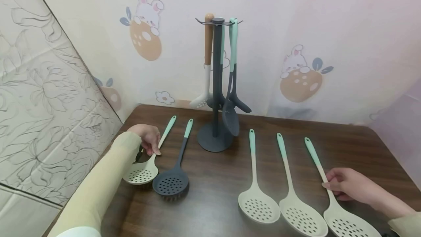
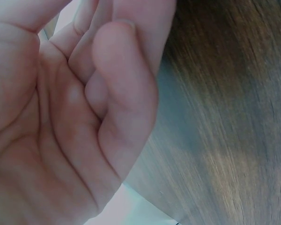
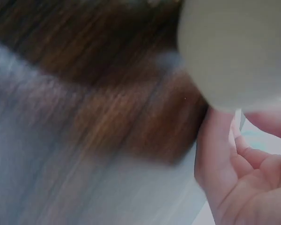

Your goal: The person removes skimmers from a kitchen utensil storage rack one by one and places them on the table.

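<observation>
At the table's left, my left hand (image 1: 148, 138) pinches the neck of a cream skimmer (image 1: 141, 173) with a mint handle end. A dark grey skimmer (image 1: 171, 183) lies just right of it. On the far right, my right hand (image 1: 352, 185) grips another cream skimmer (image 1: 351, 225) by its shaft, below the mint end. Two similar cream skimmers, one in the middle (image 1: 303, 215) and one further left (image 1: 259, 205), lie beside it. The left wrist view shows curled fingers (image 2: 126, 93) but no skimmer. In the right wrist view the skimmer's pale head (image 3: 239, 51) covers part of the hand.
A dark utensil stand (image 1: 215, 140) rises at the table's back middle. From it hang a wooden-handled white utensil (image 1: 208, 43) and several dark utensils with mint handles, including a ladle-like one (image 1: 231, 118). A patterned wall (image 1: 184, 83) borders the brown table (image 1: 210, 200) behind.
</observation>
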`<control>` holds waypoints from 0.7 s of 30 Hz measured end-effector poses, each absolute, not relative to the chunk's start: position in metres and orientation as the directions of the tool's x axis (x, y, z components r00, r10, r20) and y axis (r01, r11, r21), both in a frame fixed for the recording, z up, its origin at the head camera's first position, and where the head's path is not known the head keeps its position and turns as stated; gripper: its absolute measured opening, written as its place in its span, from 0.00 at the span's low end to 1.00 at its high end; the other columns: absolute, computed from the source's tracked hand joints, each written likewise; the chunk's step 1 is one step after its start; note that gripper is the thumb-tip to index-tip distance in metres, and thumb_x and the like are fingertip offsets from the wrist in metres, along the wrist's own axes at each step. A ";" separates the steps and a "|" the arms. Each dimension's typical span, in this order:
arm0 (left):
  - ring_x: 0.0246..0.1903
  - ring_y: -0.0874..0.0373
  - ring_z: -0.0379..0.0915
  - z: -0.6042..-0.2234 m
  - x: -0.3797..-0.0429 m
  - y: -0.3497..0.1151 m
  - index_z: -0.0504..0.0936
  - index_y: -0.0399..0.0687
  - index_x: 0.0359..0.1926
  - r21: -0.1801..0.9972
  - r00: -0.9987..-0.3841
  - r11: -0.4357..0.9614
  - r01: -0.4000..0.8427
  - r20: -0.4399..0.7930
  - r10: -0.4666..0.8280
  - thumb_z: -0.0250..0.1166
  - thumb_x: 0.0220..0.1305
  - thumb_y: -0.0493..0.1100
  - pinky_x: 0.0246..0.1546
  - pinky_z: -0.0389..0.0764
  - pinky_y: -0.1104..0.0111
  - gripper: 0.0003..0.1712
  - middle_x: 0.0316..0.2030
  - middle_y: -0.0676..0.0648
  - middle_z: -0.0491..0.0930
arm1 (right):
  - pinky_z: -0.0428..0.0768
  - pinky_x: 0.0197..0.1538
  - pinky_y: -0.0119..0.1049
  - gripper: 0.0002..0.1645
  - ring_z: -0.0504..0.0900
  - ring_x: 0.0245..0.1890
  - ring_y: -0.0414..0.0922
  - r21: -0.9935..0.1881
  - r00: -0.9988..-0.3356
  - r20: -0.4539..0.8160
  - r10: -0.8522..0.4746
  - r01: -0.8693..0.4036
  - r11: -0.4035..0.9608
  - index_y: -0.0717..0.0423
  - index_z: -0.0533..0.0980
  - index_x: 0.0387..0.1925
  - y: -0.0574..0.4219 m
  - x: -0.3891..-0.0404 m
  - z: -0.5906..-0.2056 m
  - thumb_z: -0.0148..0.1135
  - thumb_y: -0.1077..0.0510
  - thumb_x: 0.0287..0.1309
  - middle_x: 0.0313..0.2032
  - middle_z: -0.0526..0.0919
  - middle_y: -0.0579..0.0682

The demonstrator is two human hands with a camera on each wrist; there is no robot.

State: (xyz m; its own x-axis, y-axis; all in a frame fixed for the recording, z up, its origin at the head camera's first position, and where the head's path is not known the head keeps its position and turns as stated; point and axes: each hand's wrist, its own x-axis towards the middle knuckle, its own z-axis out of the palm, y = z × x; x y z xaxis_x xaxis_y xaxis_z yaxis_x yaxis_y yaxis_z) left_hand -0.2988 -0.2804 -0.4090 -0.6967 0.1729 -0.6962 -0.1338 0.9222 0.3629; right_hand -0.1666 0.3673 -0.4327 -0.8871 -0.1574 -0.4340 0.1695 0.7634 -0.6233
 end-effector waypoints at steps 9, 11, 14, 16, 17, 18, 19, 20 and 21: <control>0.23 0.58 0.82 -0.409 -0.298 -0.279 0.83 0.40 0.27 0.367 -0.702 0.923 -0.119 -0.688 0.183 0.83 0.42 0.43 0.26 0.78 0.70 0.17 0.23 0.43 0.85 | 0.80 0.29 0.42 0.16 0.75 0.28 0.47 -0.667 -0.844 -0.482 -0.235 0.181 0.723 0.63 0.70 0.39 0.369 -0.173 -0.428 0.67 0.58 0.62 0.26 0.75 0.52; 0.23 0.58 0.82 -0.409 -0.297 -0.278 0.83 0.40 0.26 0.362 -0.703 0.926 -0.110 -0.687 0.185 0.83 0.43 0.44 0.26 0.78 0.70 0.17 0.23 0.43 0.85 | 0.79 0.28 0.42 0.16 0.75 0.27 0.47 -0.687 -0.830 -0.483 -0.279 0.161 0.709 0.63 0.69 0.39 0.371 -0.174 -0.427 0.66 0.58 0.63 0.26 0.75 0.52; 0.22 0.58 0.82 -0.410 -0.296 -0.278 0.83 0.40 0.26 0.366 -0.706 0.926 -0.092 -0.680 0.198 0.82 0.43 0.44 0.24 0.76 0.71 0.17 0.22 0.43 0.85 | 0.79 0.28 0.41 0.16 0.75 0.26 0.47 -0.699 -0.813 -0.493 -0.310 0.158 0.697 0.62 0.68 0.39 0.375 -0.175 -0.426 0.66 0.57 0.63 0.25 0.75 0.52; 0.21 0.59 0.81 -0.411 -0.294 -0.279 0.82 0.41 0.26 0.378 -0.710 0.921 -0.097 -0.675 0.202 0.82 0.44 0.44 0.23 0.74 0.72 0.17 0.22 0.44 0.85 | 0.78 0.27 0.41 0.15 0.76 0.26 0.47 -0.705 -0.805 -0.491 -0.334 0.142 0.695 0.62 0.69 0.38 0.376 -0.175 -0.426 0.66 0.57 0.63 0.25 0.75 0.52; 0.21 0.60 0.81 -0.411 -0.293 -0.280 0.81 0.41 0.26 0.388 -0.712 0.916 -0.104 -0.672 0.204 0.82 0.44 0.44 0.22 0.73 0.73 0.17 0.22 0.44 0.85 | 0.78 0.27 0.41 0.15 0.76 0.25 0.46 -0.704 -0.802 -0.490 -0.341 0.134 0.698 0.62 0.69 0.37 0.376 -0.176 -0.426 0.66 0.57 0.63 0.25 0.75 0.52; 0.20 0.60 0.80 -0.411 -0.292 -0.281 0.81 0.41 0.26 0.401 -0.713 0.909 -0.111 -0.669 0.208 0.82 0.44 0.44 0.22 0.72 0.73 0.17 0.21 0.45 0.84 | 0.77 0.27 0.40 0.15 0.76 0.25 0.46 -0.704 -0.799 -0.488 -0.351 0.122 0.700 0.62 0.69 0.37 0.376 -0.177 -0.426 0.66 0.58 0.63 0.24 0.75 0.51; 0.20 0.60 0.80 -0.411 -0.291 -0.282 0.80 0.41 0.27 0.411 -0.714 0.903 -0.121 -0.668 0.209 0.82 0.45 0.43 0.22 0.72 0.73 0.17 0.21 0.45 0.84 | 0.76 0.26 0.39 0.15 0.76 0.25 0.46 -0.702 -0.798 -0.485 -0.357 0.112 0.704 0.62 0.69 0.36 0.376 -0.179 -0.426 0.66 0.58 0.63 0.24 0.75 0.51; 0.20 0.60 0.80 -0.411 -0.290 -0.283 0.80 0.41 0.27 0.416 -0.716 0.901 -0.124 -0.666 0.209 0.82 0.45 0.43 0.22 0.72 0.73 0.18 0.21 0.45 0.84 | 0.76 0.26 0.38 0.14 0.76 0.24 0.46 -0.702 -0.798 -0.478 -0.368 0.097 0.705 0.62 0.69 0.36 0.376 -0.180 -0.427 0.66 0.58 0.63 0.24 0.75 0.51; 0.20 0.60 0.80 -0.410 -0.290 -0.284 0.80 0.41 0.27 0.415 -0.719 0.900 -0.132 -0.665 0.201 0.82 0.45 0.44 0.22 0.72 0.73 0.18 0.21 0.45 0.84 | 0.75 0.25 0.38 0.14 0.76 0.24 0.46 -0.701 -0.798 -0.473 -0.373 0.084 0.708 0.62 0.69 0.36 0.375 -0.181 -0.428 0.66 0.58 0.63 0.24 0.75 0.51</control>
